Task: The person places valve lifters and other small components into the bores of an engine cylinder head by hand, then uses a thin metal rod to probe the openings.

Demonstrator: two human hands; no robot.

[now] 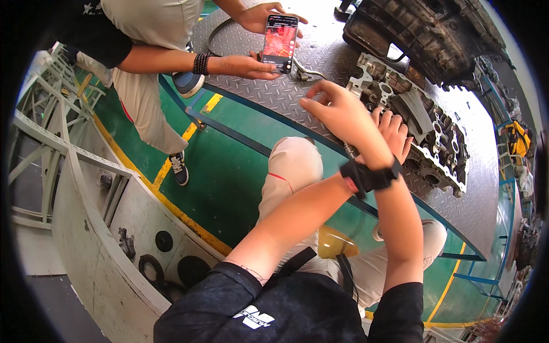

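A grey metal cylinder head lies on the diamond-plate platform in front of me. My forearms cross at the wrists, where a black strap sits. My right hand hovers over the plate at the head's near-left end, fingers loosely curled and apart, with nothing in it. My left hand lies flat against the head's near edge, fingers spread, partly hidden behind my right wrist.
Another person crouches at the top left, holding a phone with a red screen in both hands. A black belt and a small metal bracket lie on the plate. A dark engine block stands behind. Green floor, yellow line, grey rail to the left.
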